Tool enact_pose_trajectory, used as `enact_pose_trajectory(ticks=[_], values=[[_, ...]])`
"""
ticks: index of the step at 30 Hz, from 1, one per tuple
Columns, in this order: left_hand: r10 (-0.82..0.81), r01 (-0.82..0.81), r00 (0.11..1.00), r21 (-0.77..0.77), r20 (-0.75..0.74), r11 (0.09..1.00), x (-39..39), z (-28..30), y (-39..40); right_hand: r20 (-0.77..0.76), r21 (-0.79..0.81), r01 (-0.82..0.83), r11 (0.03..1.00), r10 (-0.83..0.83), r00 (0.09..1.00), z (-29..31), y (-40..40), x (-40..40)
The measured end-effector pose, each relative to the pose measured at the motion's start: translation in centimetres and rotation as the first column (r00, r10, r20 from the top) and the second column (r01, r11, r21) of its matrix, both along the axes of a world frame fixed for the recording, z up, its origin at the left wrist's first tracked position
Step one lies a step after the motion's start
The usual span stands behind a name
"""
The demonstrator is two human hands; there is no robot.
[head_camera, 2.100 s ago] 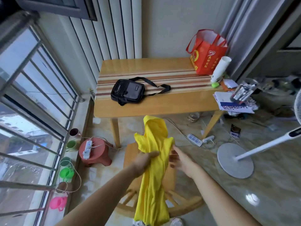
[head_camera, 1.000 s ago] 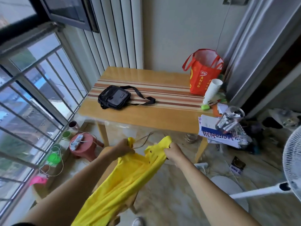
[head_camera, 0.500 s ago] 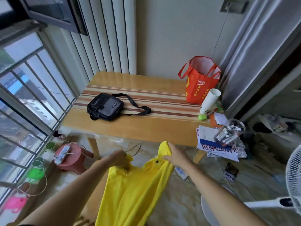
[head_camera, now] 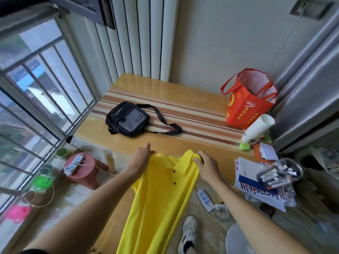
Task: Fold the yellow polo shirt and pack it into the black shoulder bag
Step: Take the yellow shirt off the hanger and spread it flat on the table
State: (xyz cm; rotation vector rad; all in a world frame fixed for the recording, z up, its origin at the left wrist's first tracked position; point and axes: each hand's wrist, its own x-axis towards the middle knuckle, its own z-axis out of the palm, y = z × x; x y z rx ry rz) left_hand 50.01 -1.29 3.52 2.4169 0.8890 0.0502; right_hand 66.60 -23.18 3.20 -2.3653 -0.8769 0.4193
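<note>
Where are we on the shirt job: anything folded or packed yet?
Done: nothing folded or packed. The yellow polo shirt hangs unfolded, collar and buttons facing up. In hand: the left hand and right hand hold it by the shoulders at the near edge of the wooden table. Left: lay it out, fold it, put it into the black shoulder bag, which lies flat on the table.

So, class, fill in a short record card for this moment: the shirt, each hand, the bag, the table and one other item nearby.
shirt: yellow polo shirt, unfolded, hanging from the collar end, buttons facing the camera
left hand: left hand holds the shirt's left shoulder
right hand: right hand grips the collar's right side
bag: black shoulder bag, lying flat on the table, strap trailing right
table: wooden table, striped band across the top
nearby: red tote bag, upright at the far right corner
</note>
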Motion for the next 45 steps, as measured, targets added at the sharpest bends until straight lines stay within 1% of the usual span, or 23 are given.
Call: enact_pose_trajectory(ticks=[2,3,6,8,9,10,12,15,16,19,22,23,25,27,29,31,33,34,35,37,40,42,45], values=[[0.012,-0.012,0.999,-0.004,-0.048,1.0,0.6,0.3,0.3,0.006,0.008,-0.019,1.0,0.018,1.0,-0.2,1.6,1.1],[0.017,-0.018,0.999,-0.028,-0.039,0.999,1.2,0.7,0.5,0.033,0.016,-0.037,0.999,0.036,0.999,0.0,2.4,1.9],[0.018,-0.01,0.996,-0.089,0.086,0.996,3.8,1.7,1.0,0.137,0.086,-0.122,0.989,0.11,0.984,0.6,4.3,5.3],[0.022,-0.01,0.983,-0.064,0.18,0.998,5.8,2.4,1.5,0.148,0.115,-0.177,0.977,0.16,0.976,1.3,5.1,8.4],[0.008,-0.003,0.98,-0.027,0.197,1.0,7.0,2.8,1.7,0.153,0.108,-0.193,0.975,0.175,0.973,1.7,5.3,10.0],[-0.02,0.017,0.984,0.021,0.179,1.0,8.2,3.2,2.0,0.17,0.094,-0.198,0.976,0.18,0.969,2.2,5.3,11.6],[-0.116,0.101,0.987,0.136,0.107,0.986,10.4,3.8,2.6,0.219,0.065,-0.17,0.983,0.152,0.964,2.9,4.9,14.9],[-0.239,0.238,0.97,0.32,-0.038,0.917,13.1,4.6,3.0,0.184,0.009,-0.095,0.995,0.092,0.979,3.3,3.7,19.5],[-0.244,0.255,0.967,0.366,-0.079,0.895,13.9,5.0,3.0,0.169,-0.004,-0.092,0.996,0.091,0.981,3.5,3.2,20.8],[-0.233,0.269,0.963,0.517,-0.135,0.812,16.3,5.5,3.5,0.138,-0.014,-0.076,0.997,0.077,0.987,3.8,2.1,23.7],[-0.198,0.299,0.953,0.623,-0.228,0.722,18.5,6.0,4.5,0.113,-0.008,-0.05,0.999,0.05,0.992,3.8,1.8,26.2],[-0.195,0.319,0.946,0.634,-0.26,0.704,19.1,6.0,4.8,0.081,-0.031,-0.066,0.997,0.069,0.994,3.8,2.0,26.9],[-0.198,0.374,0.921,0.622,-0.335,0.688,20.4,5.5,5.4,-0.041,-0.112,-0.129,0.985,0.126,0.991,4.1,2.8,27.7],[-0.227,0.447,0.88,0.566,-0.417,0.693,21.6,4.0,5.9,-0.14,-0.174,-0.197,0.965,0.173,0.975,3.8,4.0,28.0],[-0.28,0.532,0.821,0.49,-0.497,0.691,22.7,1.7,6.6,-0.191,-0.241,-0.259,0.935,0.216,0.957,2.4,5.2,28.1],[-0.336,0.597,0.776,0.447,-0.534,0.667,23.8,-1.0,7.5,-0.215,-0.302,-0.306,0.903,0.248,0.945,0.2,6.4,28.7],[-0.4,0.687,0.705,0.424,-0.586,0.59,25.4,-3.4,9.5,-0.176,-0.338,-0.251,0.907,0.201,0.964,-1.5,8.0,30.0],[-0.408,0.71,0.685,0.427,-0.603,0.56,26.5,-4.3,11.1,-0.115,-0.349,-0.194,0.917,0.163,0.98,-2.0,9.0,31.1],[-0.414,0.715,0.686,0.448,-0.598,0.537,27.9,-5.0,13.0,-0.047,-0.348,-0.131,0.928,0.122,0.991,-2.4,10.2,32.5],[-0.417,0.683,0.729,0.53,-0.543,0.503,31.3,-5.0,16.9,0.053,-0.319,-0.027,0.947,0.046,0.998,-2.3,12.6,35.9],[-0.445,0.607,0.791,0.63,-0.42,0.485,36.3,-3.8,21.9,0.221,-0.251,0.097,0.963,-0.04,0.974,-1.1,16.8,41.1],[-0.435,0.529,0.842,0.651,-0.319,0.545,39.3,-3.1,23.9,0.308,-0.195,0.179,0.964,-0.114,0.945,-0.8,19.1,43.5],[-0.379,0.408,0.906,0.619,-0.185,0.671,43.1,-3.4,25.2,0.331,-0.12,0.291,0.949,-0.238,0.913,-1.6,21.7,45.1]])
